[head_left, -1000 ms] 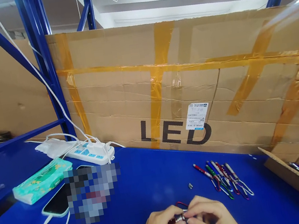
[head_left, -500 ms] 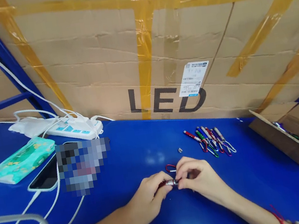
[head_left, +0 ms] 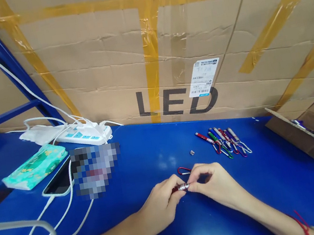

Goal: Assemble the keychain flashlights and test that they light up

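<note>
Left hand (head_left: 161,203) is gripping a red tube (head_left: 183,187), thumb and forefinger pinching it near the silver end, other fingers curling under; their exact pose is hard to tell. Right hand (head_left: 214,180) is bringing thumb and forefinger together on the tip of that silver end, pinching it; the remaining right fingers are bending inward, partly hidden. Tube is pointing sideways between the two hands, sitting low and central over the blue tabletop (head_left: 147,151). Red carabiner (head_left: 185,173) is showing just behind the fingertips, partly covered by the right hand; cannot tell whether it is joining onto the tube. Small metal piece (head_left: 192,152) is lying beyond the hands, apart from them. Coloured pen-shaped tubes (head_left: 222,136) are lying in a loose row farther right, clips pointing toward the person. Open cardboard box (head_left: 310,150) is standing at far right, holding shiny items. Red cord (head_left: 301,223) is circling the right wrist. At left, green soft pack (head_left: 35,166), phone (head_left: 59,182), power strip (head_left: 84,135) and white cables (head_left: 21,223) are cluttering the surface. Taped cardboard panel (head_left: 103,86) is standing behind, bearing "LED" and a white label (head_left: 203,77).
</note>
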